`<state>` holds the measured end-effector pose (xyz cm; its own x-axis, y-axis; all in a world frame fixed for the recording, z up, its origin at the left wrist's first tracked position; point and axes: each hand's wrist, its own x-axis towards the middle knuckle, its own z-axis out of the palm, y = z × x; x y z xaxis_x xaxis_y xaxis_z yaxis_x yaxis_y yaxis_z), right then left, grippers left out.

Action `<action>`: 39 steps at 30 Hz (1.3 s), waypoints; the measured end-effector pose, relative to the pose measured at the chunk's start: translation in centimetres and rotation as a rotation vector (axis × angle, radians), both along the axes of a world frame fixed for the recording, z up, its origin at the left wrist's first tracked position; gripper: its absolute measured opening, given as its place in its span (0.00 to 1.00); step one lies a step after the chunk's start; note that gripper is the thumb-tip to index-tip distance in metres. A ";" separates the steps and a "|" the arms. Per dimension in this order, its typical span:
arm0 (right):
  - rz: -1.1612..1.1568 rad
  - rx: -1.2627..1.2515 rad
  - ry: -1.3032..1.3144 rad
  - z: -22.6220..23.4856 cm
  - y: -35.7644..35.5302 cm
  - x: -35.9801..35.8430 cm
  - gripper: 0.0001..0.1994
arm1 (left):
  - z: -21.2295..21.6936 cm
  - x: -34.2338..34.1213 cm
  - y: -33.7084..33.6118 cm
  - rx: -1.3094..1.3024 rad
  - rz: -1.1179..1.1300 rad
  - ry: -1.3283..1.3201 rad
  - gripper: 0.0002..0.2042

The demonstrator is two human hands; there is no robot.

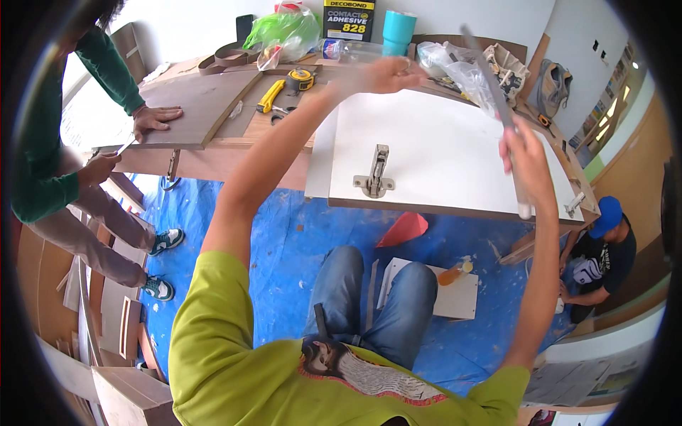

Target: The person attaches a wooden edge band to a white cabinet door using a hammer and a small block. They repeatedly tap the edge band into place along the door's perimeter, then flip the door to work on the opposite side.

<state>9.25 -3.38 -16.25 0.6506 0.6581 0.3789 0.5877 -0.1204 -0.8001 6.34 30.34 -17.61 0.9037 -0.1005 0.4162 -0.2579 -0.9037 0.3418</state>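
Observation:
My right hand (527,160) is closed around a long grey tool that looks like a flat file (490,78), held up slanting over the right part of a white panel (440,156). Blur softens both hand and tool. Over the panel's far left edge, my left hand (392,75) hovers with fingers stretched out and nothing visible in it. The panel lies flat on the workbench, its brown edge towards me. A metal cabinet hinge (375,177) stands upright near its front left. Another hinge (574,205) sits at the front right corner.
At left, a co-worker's hand (158,121) presses a brown board (195,106). A yellow cutter (271,96), tape measure (301,78), adhesive can (349,20) and teal tumbler (398,32) stand behind. Another person (604,248) crouches at right. A bottle (455,273) lies below, near my knees.

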 end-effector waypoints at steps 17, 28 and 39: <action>0.075 0.024 -0.601 -0.6 8.3 4.2 0.24 | -1.4 -18.5 5.1 -0.538 0.368 -0.370 0.17; -0.054 -0.300 -0.459 -8.2 0.2 6.4 0.21 | -8.1 -25.0 12.9 0.123 0.883 -0.211 0.19; -0.157 -0.347 -0.560 -8.0 0.7 5.6 0.21 | -7.8 -21.0 12.0 0.388 1.134 0.295 0.23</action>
